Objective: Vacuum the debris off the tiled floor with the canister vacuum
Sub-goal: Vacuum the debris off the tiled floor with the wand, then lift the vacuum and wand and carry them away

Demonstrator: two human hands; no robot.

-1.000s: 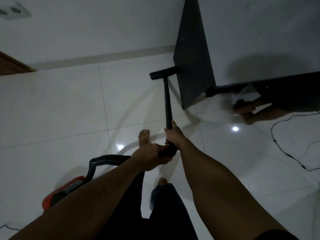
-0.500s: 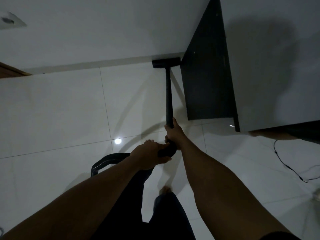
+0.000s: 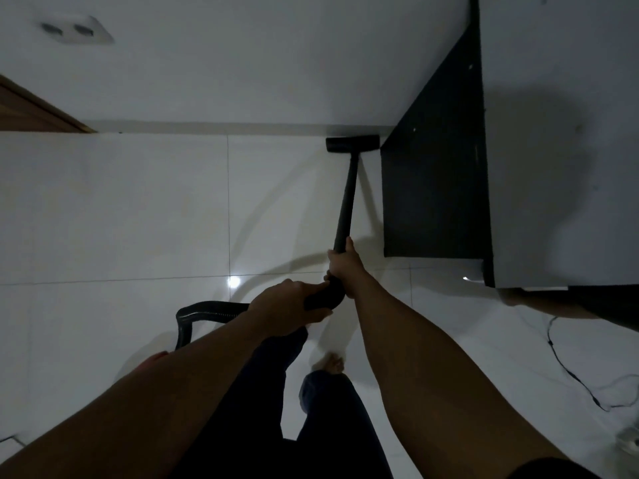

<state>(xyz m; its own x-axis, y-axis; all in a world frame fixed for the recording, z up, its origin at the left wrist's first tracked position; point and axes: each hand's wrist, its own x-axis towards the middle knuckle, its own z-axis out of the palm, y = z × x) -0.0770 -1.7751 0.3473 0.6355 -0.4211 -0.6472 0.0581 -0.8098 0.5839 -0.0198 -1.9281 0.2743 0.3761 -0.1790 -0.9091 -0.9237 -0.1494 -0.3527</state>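
Note:
I hold a black vacuum wand with both hands. My right hand grips the tube higher up; my left hand is closed on the curved handle end behind it. The floor nozzle rests on the white tiled floor, close to the baseboard and beside the dark desk panel. A ribbed black hose loops left and down from the handle. A sliver of the red canister shows behind my left forearm. No debris is visible in the dim light.
A white desk with a dark side panel stands on the right. A thin black cable trails across the floor at the lower right. A wall socket sits high left, a wooden door frame at far left.
The nozzle has been pushed forward from mid-floor to the baseboard beside the desk panel. I have stepped closer to the desk, and the canister is now almost hidden by my left arm.

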